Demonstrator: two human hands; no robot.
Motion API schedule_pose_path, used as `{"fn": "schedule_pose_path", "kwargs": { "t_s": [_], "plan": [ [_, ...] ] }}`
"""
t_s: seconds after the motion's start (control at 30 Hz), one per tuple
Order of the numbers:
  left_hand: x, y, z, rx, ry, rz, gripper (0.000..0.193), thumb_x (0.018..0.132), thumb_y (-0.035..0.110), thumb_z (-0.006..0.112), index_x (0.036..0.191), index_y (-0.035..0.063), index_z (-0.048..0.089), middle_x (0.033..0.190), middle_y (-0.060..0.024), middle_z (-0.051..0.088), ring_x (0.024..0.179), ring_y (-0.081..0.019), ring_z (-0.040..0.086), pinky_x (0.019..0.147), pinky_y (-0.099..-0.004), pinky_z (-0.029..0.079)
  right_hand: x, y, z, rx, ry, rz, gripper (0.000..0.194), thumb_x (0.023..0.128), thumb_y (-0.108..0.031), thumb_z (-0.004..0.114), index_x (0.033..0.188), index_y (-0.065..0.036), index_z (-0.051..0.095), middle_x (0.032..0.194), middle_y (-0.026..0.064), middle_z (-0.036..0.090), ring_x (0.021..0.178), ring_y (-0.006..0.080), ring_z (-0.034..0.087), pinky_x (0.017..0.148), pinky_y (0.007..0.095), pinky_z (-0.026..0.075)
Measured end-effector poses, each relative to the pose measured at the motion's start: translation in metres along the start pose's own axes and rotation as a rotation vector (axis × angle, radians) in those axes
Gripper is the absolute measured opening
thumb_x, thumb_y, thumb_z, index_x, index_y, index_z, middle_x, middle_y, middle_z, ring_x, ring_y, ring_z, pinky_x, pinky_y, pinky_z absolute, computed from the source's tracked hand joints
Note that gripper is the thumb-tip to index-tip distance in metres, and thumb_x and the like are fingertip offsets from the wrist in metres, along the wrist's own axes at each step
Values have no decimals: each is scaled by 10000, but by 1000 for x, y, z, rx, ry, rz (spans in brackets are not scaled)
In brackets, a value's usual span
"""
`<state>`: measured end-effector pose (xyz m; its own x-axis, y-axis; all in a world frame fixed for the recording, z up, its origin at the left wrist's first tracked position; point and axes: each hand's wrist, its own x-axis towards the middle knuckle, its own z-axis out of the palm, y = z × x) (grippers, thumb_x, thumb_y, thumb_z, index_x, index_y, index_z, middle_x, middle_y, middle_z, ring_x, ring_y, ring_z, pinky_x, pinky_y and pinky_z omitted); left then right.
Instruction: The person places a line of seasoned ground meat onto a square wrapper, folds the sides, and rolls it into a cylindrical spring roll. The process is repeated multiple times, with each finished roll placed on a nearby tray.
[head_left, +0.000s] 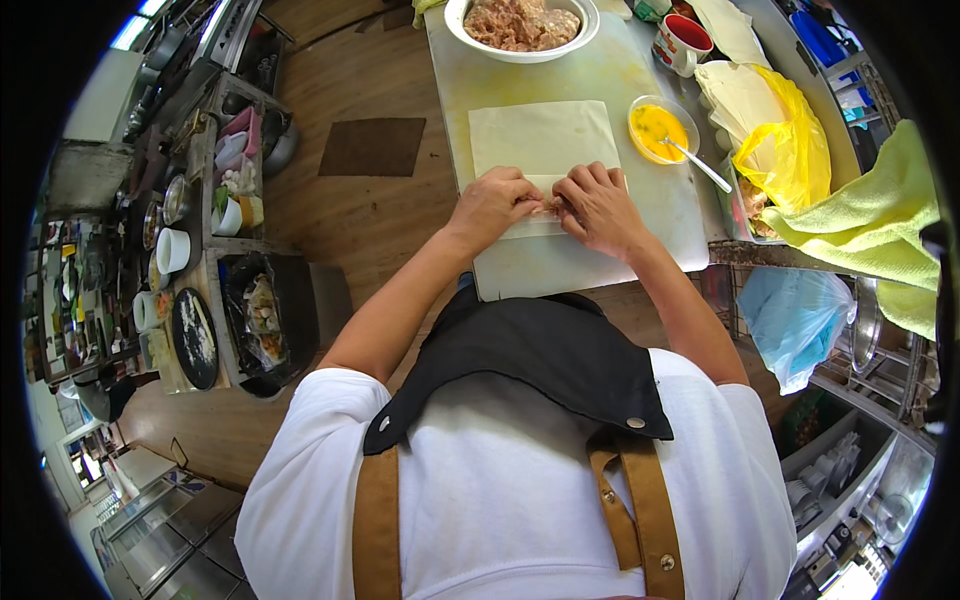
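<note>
A pale square wrapper sheet (541, 139) lies on the white cutting board (517, 271). Over its near part, my left hand (496, 204) and my right hand (598, 208) face each other, fingers curled on a small strip of ground meat filling (550, 204) between them. Beyond the sheet stands a white bowl (455, 34) of ground meat mixture (523, 26). A clear tub of beaten egg (649, 124) with a spoon (701, 167) in it sits to the right of the sheet.
Right of the board are a red-lined mug (684, 41), a yellow plastic bag (795, 150) beside stacked wrapper sheets (742, 94), and a green towel (862, 210). A light-blue bag (795, 322) hangs below. Shelves with bowls and a black-lined bin (262, 322) stand at left.
</note>
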<state>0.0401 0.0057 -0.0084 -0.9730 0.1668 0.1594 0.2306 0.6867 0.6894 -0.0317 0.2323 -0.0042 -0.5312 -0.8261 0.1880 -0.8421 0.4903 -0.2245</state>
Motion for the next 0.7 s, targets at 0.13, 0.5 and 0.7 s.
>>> {"fn": "schedule_pose_path", "kwargs": {
  "t_s": [0.13, 0.5, 0.7],
  "plan": [
    [-9, 9, -28, -34, 12, 22, 234, 854, 193, 821, 1049, 72, 777, 972, -96, 706, 941, -287, 677, 815, -394, 552, -1, 1, 2, 6, 7, 9, 277, 870, -281, 669, 1114, -160, 618, 1076, 53, 561, 1080, 260, 516, 918, 434, 380],
    [-16, -2, -31, 74, 7, 75, 146, 886, 134, 784, 1017, 70, 781, 950, -84, 732, 886, -289, 699, 804, -387, 565, 11, -2, -16, 153, 102, 73, 164, 920, -264, 698, 1049, -163, 694, 1005, 27, 628, 1013, 255, 573, 857, 435, 414],
    [-9, -1, -30, -148, 25, -98, 89, 899, 36, 755, 984, 32, 727, 897, -83, 736, 802, -205, 708, 734, -348, 562, 30, -33, -7, 21, 129, -36, 111, 902, -254, 721, 990, -187, 735, 984, 17, 630, 981, 243, 590, 813, 438, 422]
  ]
}}
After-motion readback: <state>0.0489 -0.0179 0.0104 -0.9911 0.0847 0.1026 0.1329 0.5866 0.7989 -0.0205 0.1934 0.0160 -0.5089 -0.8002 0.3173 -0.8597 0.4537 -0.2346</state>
